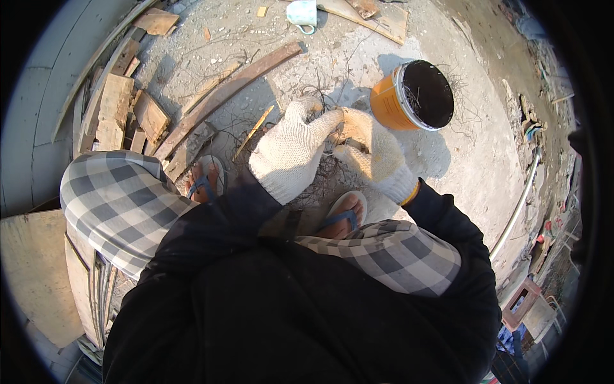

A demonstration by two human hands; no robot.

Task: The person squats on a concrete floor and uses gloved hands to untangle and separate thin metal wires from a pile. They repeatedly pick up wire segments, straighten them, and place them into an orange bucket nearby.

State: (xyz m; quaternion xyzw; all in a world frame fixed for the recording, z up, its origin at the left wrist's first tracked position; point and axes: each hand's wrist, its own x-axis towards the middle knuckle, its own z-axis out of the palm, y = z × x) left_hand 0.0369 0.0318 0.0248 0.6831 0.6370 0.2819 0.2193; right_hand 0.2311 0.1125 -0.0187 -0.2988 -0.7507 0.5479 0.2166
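Observation:
My left hand (289, 152) and my right hand (378, 152), both in off-white knitted work gloves, meet in front of me over the ground. Their fingers are curled and pressed together, fingertip to fingertip. Thin dark wire (334, 137) shows between them, and both hands appear to pinch it; its ends are hidden by the gloves. A loose tangle of wire (318, 188) lies on the ground under my hands, between my sandalled feet. Just beyond my right hand an orange bucket (387, 102) with a white rim and dark inside holds more wire pieces.
A long wooden strip (240, 83) lies slanting at the left, beside a pile of broken boards (115, 109). A thin yellowish stick (253, 133) is near my left hand. Farther off are a pale blue mug (302, 14) and a plank (384, 24). Rubble lines the right side.

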